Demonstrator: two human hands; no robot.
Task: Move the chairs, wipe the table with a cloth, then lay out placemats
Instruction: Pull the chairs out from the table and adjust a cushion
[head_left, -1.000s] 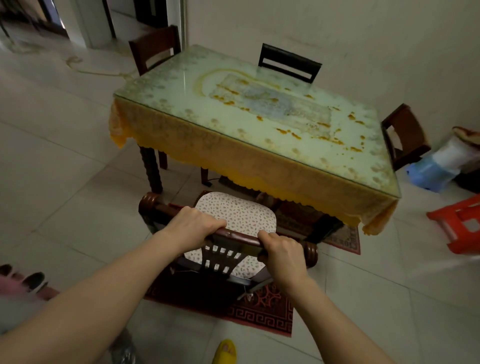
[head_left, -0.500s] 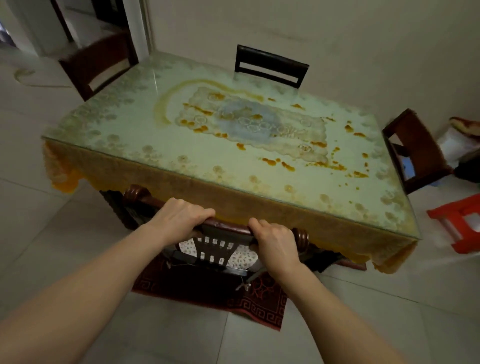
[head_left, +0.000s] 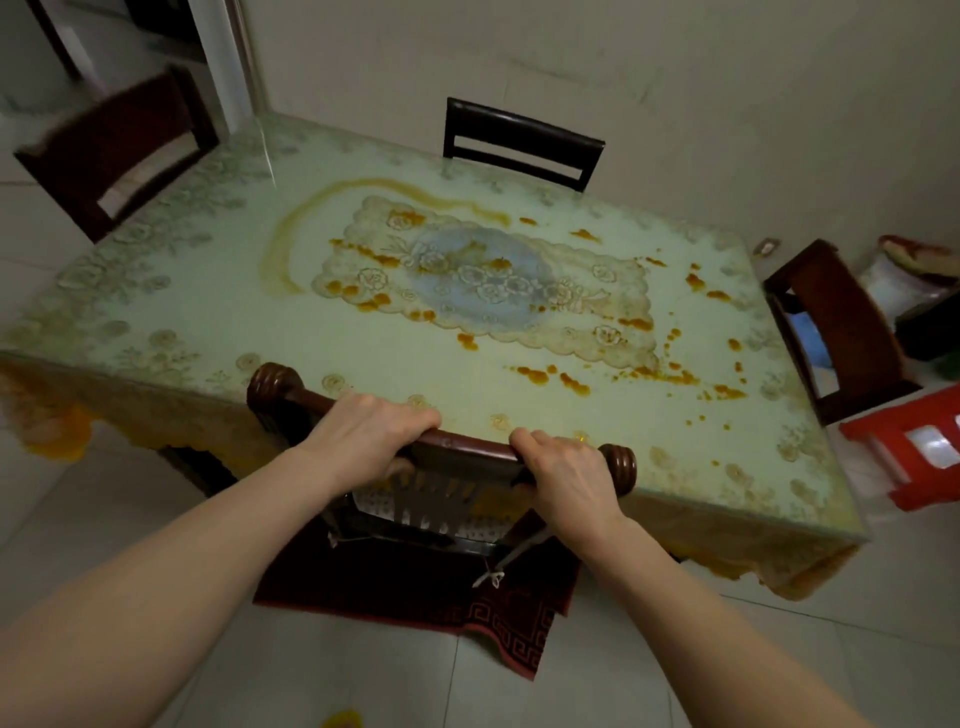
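Observation:
A dark wooden chair (head_left: 275, 387) with a rounded top rail stands at the near side of the table (head_left: 218, 306), its seat mostly hidden under the tabletop. My left hand (head_left: 363, 431) grips the top rail left of centre. My right hand (head_left: 566, 473) grips the same rail near its right knob. The table has a glass top over a floral lace cloth, with orange stains and spots across it. Three more dark chairs stand around it: one at the far left (head_left: 119, 150), one at the back (head_left: 519, 143), one at the right end (head_left: 836, 322).
A dark red patterned rug (head_left: 493, 618) lies on the tiled floor under the near chair. A red plastic stool (head_left: 904, 447) stands at the right, beyond the table's corner. A white bag and other items (head_left: 904, 280) sit by the wall at the right.
The chair has slid forward under the table with both hands still on its rail. Its cushioned seat, fully visible a second ago, is now almost covered by the tabletop.

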